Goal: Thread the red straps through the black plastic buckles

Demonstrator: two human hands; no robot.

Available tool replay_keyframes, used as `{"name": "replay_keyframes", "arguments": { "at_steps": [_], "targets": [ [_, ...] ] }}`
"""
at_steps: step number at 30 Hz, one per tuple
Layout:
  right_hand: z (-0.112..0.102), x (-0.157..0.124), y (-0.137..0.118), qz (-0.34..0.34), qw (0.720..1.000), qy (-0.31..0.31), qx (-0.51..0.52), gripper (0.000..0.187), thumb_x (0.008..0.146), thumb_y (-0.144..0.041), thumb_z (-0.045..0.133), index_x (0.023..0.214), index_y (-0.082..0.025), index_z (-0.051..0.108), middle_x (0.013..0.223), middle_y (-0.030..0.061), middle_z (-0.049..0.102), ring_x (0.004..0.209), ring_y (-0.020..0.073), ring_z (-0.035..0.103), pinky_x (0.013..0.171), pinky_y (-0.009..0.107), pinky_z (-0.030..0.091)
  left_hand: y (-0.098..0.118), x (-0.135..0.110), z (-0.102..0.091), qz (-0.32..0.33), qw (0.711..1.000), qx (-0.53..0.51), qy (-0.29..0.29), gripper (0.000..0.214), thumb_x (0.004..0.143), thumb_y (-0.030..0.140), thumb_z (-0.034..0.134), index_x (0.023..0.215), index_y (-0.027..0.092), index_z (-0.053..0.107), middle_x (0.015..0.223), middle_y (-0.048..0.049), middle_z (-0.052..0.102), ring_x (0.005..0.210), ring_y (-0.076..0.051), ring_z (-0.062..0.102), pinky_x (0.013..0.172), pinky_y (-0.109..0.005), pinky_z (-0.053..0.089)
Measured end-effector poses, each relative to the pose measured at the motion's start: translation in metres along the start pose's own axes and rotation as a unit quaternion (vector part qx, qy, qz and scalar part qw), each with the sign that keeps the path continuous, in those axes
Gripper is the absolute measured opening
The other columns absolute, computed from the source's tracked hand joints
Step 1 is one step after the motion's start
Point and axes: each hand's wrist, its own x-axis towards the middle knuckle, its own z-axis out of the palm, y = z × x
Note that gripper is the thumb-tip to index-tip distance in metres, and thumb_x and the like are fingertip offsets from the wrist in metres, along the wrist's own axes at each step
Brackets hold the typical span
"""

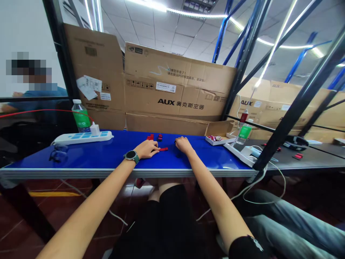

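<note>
My left hand [147, 149], with a watch [131, 155] on its wrist, is low over the blue tabletop. Its thumb and fingertips close on the near end of a small flat red strip [164, 149]. Just beyond that hand lie some red pieces [150, 137], and beside them a small stack of black and red pieces [160, 137]. To the right, my right hand [184, 144] rests on the table with its fingers curled in. A bit of something dark shows at its fingertips, too small to name.
A white power strip [83, 137] and a green-labelled bottle [81, 117] stand at left, near a dark blue object [58, 153]. An open white box [215, 139] holds small wrapped items at right, before another power strip [239, 154] and a rack post [280, 118]. Cardboard [178, 97] walls the back.
</note>
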Motion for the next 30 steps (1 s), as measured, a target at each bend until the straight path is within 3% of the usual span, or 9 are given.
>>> {"name": "replay_keyframes", "arguments": {
  "at_steps": [4, 7, 11, 14, 19, 22, 24, 27, 30],
  "targets": [
    [0.005, 0.008, 0.003, -0.014, 0.976, 0.06, 0.207, 0.026, 0.093, -0.014, 0.055, 0.113, -0.015, 0.072, 0.115, 0.0116, 0.075, 0.108, 0.021, 0.068, 0.097, 0.029, 0.047, 0.005, 0.001, -0.001, 0.005, 0.999, 0.033, -0.017, 0.032, 0.101, 0.035, 0.049, 0.1, 0.023, 0.079, 0.104, -0.0073, 0.071, 0.091, -0.02, 0.067, 0.082, -0.032, 0.046],
    [0.006, 0.014, -0.002, -0.031, 0.922, 0.102, 0.372, 0.025, 0.087, -0.016, 0.065, 0.111, -0.016, 0.072, 0.103, 0.0075, 0.077, 0.095, 0.0189, 0.072, 0.089, 0.028, 0.051, 0.006, 0.004, -0.001, -0.018, 0.996, 0.079, 0.025, 0.027, 0.101, 0.034, 0.052, 0.109, 0.021, 0.075, 0.101, -0.0081, 0.073, 0.092, -0.022, 0.068, 0.085, -0.035, 0.046],
    [0.002, 0.021, -0.021, -0.055, 0.849, 0.066, 0.522, 0.03, 0.078, -0.023, 0.074, 0.106, -0.016, 0.071, 0.08, 0.0025, 0.076, 0.076, 0.0177, 0.072, 0.075, 0.027, 0.054, 0.007, 0.007, -0.003, -0.056, 0.989, 0.067, 0.121, 0.034, 0.098, 0.038, 0.059, 0.125, 0.017, 0.063, 0.118, -0.013, 0.071, 0.104, -0.025, 0.068, 0.088, -0.035, 0.047],
    [-0.003, 0.028, -0.036, -0.072, 0.826, 0.04, 0.557, 0.025, 0.074, -0.026, 0.077, 0.096, -0.016, 0.072, 0.077, 0.0024, 0.075, 0.073, 0.0174, 0.071, 0.07, 0.026, 0.054, 0.008, 0.007, -0.004, -0.059, 0.988, 0.053, 0.13, 0.041, 0.097, 0.039, 0.062, 0.131, 0.017, 0.058, 0.125, -0.0138, 0.069, 0.108, -0.026, 0.068, 0.091, -0.036, 0.048],
    [-0.002, 0.037, -0.042, -0.072, 0.816, 0.074, 0.569, 0.024, 0.076, -0.036, 0.074, 0.09, -0.015, 0.073, 0.075, 0.0036, 0.073, 0.068, 0.0163, 0.068, 0.065, 0.026, 0.054, 0.006, 0.006, 0.0, -0.081, 0.991, 0.069, 0.077, 0.042, 0.098, 0.04, 0.06, 0.132, 0.016, 0.059, 0.114, -0.0131, 0.073, 0.102, -0.027, 0.068, 0.086, -0.035, 0.047],
    [0.01, 0.037, -0.037, -0.022, 0.785, 0.09, 0.613, 0.034, 0.075, -0.044, 0.075, 0.093, -0.016, 0.072, 0.077, 0.0046, 0.073, 0.066, 0.017, 0.067, 0.06, 0.027, 0.055, 0.005, 0.006, 0.004, -0.039, 0.995, 0.096, 0.007, 0.033, 0.098, 0.041, 0.058, 0.122, 0.02, 0.067, 0.105, -0.01, 0.074, 0.095, -0.025, 0.068, 0.083, -0.034, 0.045],
    [0.018, 0.035, -0.032, 0.002, 0.765, 0.105, 0.636, 0.038, 0.068, -0.043, 0.08, 0.094, -0.016, 0.071, 0.08, 0.0049, 0.073, 0.071, 0.0177, 0.068, 0.065, 0.029, 0.057, 0.004, 0.006, 0.006, -0.002, 0.995, 0.1, -0.027, 0.028, 0.099, 0.041, 0.056, 0.114, 0.023, 0.071, 0.102, -0.0076, 0.073, 0.093, -0.023, 0.067, 0.081, -0.032, 0.043],
    [0.026, 0.034, -0.026, 0.023, 0.752, 0.119, 0.648, 0.043, 0.056, -0.033, 0.087, 0.093, -0.017, 0.071, 0.082, 0.0039, 0.074, 0.076, 0.0179, 0.069, 0.074, 0.03, 0.059, 0.005, 0.007, 0.007, 0.018, 0.994, 0.101, -0.026, 0.029, 0.1, 0.042, 0.055, 0.097, 0.02, 0.072, 0.096, -0.0081, 0.072, 0.093, -0.023, 0.065, 0.08, -0.032, 0.041],
    [0.028, 0.034, -0.022, 0.051, 0.748, 0.098, 0.655, 0.041, 0.056, -0.029, 0.086, 0.092, -0.017, 0.071, 0.077, 0.0031, 0.073, 0.07, 0.0182, 0.07, 0.071, 0.031, 0.06, 0.006, 0.008, 0.007, 0.009, 0.995, 0.098, -0.027, 0.029, 0.099, 0.043, 0.058, 0.094, 0.017, 0.07, 0.092, -0.0085, 0.071, 0.089, -0.022, 0.064, 0.078, -0.032, 0.04]
  ]
}}
